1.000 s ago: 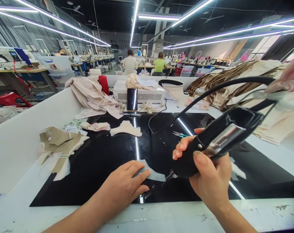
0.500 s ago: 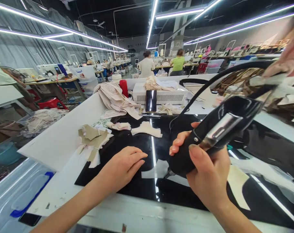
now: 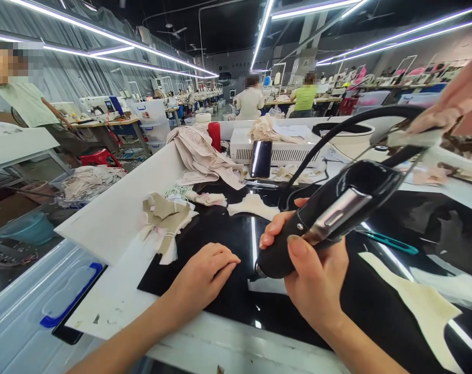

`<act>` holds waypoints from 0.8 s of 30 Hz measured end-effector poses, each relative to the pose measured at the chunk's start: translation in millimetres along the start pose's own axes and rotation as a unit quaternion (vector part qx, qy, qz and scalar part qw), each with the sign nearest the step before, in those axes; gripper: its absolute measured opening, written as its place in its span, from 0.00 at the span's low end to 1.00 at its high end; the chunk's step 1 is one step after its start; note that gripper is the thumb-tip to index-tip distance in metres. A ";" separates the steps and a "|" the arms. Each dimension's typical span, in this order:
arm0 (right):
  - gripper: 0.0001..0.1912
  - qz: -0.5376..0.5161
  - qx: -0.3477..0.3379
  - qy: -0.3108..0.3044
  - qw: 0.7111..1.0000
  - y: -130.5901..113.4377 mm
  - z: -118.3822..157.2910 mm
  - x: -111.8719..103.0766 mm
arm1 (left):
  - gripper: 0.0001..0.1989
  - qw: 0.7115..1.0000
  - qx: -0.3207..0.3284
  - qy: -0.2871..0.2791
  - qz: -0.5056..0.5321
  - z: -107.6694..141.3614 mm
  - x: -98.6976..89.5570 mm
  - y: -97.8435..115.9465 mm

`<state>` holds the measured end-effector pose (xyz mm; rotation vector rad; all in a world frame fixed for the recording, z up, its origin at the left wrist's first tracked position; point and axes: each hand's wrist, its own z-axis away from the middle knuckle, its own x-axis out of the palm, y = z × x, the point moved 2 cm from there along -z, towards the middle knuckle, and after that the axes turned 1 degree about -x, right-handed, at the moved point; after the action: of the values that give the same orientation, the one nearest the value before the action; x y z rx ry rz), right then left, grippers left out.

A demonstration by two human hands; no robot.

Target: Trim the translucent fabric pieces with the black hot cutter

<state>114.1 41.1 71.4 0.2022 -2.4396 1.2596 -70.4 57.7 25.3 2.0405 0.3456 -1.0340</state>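
My right hand (image 3: 314, 275) is wrapped around a black corded hand tool (image 3: 286, 249) with a silver lever, held at a tilt with its narrow tip down and left. That tip is over or on the left part of a white fabric piece (image 3: 269, 286) on a glossy black sheet (image 3: 228, 291); whether they touch is unclear. My left hand (image 3: 207, 270) rests low over the sheet, left of the tip. Its fingers are together, loosely curled, the thumb close to the index finger, with nothing visible between them. A cream fabric piece (image 3: 251, 206) lies beyond.
Fabric scraps (image 3: 164, 221) lie at left, by a white board (image 3: 115, 213). Behind are a phone (image 3: 261, 158) and a white box (image 3: 288, 154). The black cable (image 3: 361, 111) arches rightward to a blurred shape like a hand. A teal tool (image 3: 392, 242) and cream piece (image 3: 415, 306) lie right.
The view has turned slightly left, bringing a standing person further into view. The hand tool has moved left along the white fabric piece. My left hand remains at the sheet, its thumb nearer the index finger.
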 end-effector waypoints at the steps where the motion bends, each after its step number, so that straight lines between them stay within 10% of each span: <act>1: 0.20 -0.001 -0.001 -0.003 1.000 1.1 0.1 0.3 | 0.10 1.000 -0.002 0.002 0.004 0.3 0.5 0.1; 24: 0.16 0.021 0.000 -0.007 1.000 0.9 8.2 -1.1 | 0.10 1.000 0.005 -0.001 0.001 0.7 5.7 0.1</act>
<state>112.6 35.0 66.0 0.1621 -2.4676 1.2797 -67.2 56.5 20.7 2.0489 0.3377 -1.0390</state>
